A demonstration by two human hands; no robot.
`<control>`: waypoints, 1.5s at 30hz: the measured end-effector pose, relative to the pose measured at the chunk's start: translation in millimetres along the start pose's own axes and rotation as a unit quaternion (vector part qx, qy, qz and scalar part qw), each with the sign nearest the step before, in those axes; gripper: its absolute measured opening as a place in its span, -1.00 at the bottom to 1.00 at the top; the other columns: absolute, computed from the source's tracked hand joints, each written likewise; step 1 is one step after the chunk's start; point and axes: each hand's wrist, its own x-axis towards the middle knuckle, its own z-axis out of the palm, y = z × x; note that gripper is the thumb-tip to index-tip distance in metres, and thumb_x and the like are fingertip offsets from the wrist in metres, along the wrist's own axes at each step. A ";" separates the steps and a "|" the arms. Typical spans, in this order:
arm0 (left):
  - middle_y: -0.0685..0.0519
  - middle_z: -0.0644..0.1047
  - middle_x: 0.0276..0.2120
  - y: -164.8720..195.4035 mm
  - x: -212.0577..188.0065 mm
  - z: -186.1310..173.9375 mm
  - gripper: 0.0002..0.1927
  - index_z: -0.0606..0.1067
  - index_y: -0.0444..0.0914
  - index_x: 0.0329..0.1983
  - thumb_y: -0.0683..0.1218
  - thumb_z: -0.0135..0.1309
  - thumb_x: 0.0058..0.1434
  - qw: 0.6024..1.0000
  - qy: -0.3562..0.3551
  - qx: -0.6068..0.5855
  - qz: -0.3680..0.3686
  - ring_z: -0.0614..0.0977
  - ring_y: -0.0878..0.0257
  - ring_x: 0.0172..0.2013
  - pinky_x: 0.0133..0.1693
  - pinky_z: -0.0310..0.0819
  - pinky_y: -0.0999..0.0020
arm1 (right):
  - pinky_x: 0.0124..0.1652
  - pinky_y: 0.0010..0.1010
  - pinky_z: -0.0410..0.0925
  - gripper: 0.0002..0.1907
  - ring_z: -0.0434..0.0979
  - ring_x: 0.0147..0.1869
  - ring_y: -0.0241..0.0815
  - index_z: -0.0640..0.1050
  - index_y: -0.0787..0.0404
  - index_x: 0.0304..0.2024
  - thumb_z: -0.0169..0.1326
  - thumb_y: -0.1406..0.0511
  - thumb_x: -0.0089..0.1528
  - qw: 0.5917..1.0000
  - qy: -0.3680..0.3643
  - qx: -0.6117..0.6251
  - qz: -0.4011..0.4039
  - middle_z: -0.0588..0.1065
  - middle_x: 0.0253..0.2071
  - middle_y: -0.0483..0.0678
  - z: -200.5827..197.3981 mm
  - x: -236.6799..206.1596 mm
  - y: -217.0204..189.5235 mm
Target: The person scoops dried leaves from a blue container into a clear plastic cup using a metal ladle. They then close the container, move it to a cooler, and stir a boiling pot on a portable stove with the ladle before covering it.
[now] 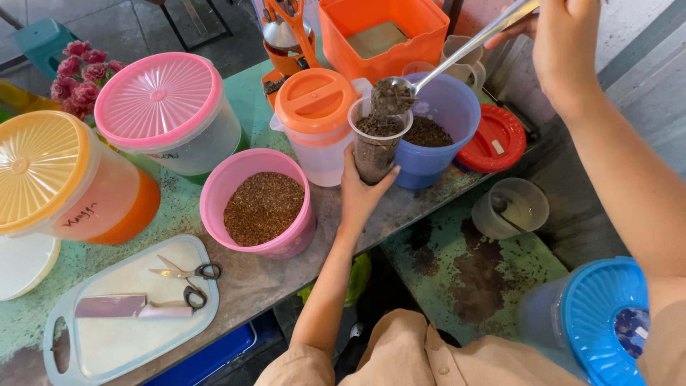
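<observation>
cup [376, 146] of clear plastic stands upright at the counter's [271, 279] front edge, your left hand [359, 191] closed around its lower half. directly above its mouth hangs the spoon [394, 93], loaded with dark bits, its long handle slanting up and right into your right hand [564, 36], fingers closed on it. blue tub [443, 136] sits just behind.

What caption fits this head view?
Left hand holds clear plastic cup; right hand tips dark grains from long metal spoon.
</observation>
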 end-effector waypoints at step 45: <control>-0.16 0.52 0.15 -67.2 -22.2 -19.6 -0.11 0.22 -0.29 0.33 -0.04 0.46 0.03 0.999 -0.034 -0.008 -0.005 0.58 0.07 0.17 0.17 0.46 0.17 | 0.15 -0.21 0.59 -0.78 0.68 -0.05 0.00 0.24 0.16 0.20 -0.23 0.19 0.62 0.931 0.252 0.213 0.154 0.38 0.03 0.00 15.0 -99.5 36.0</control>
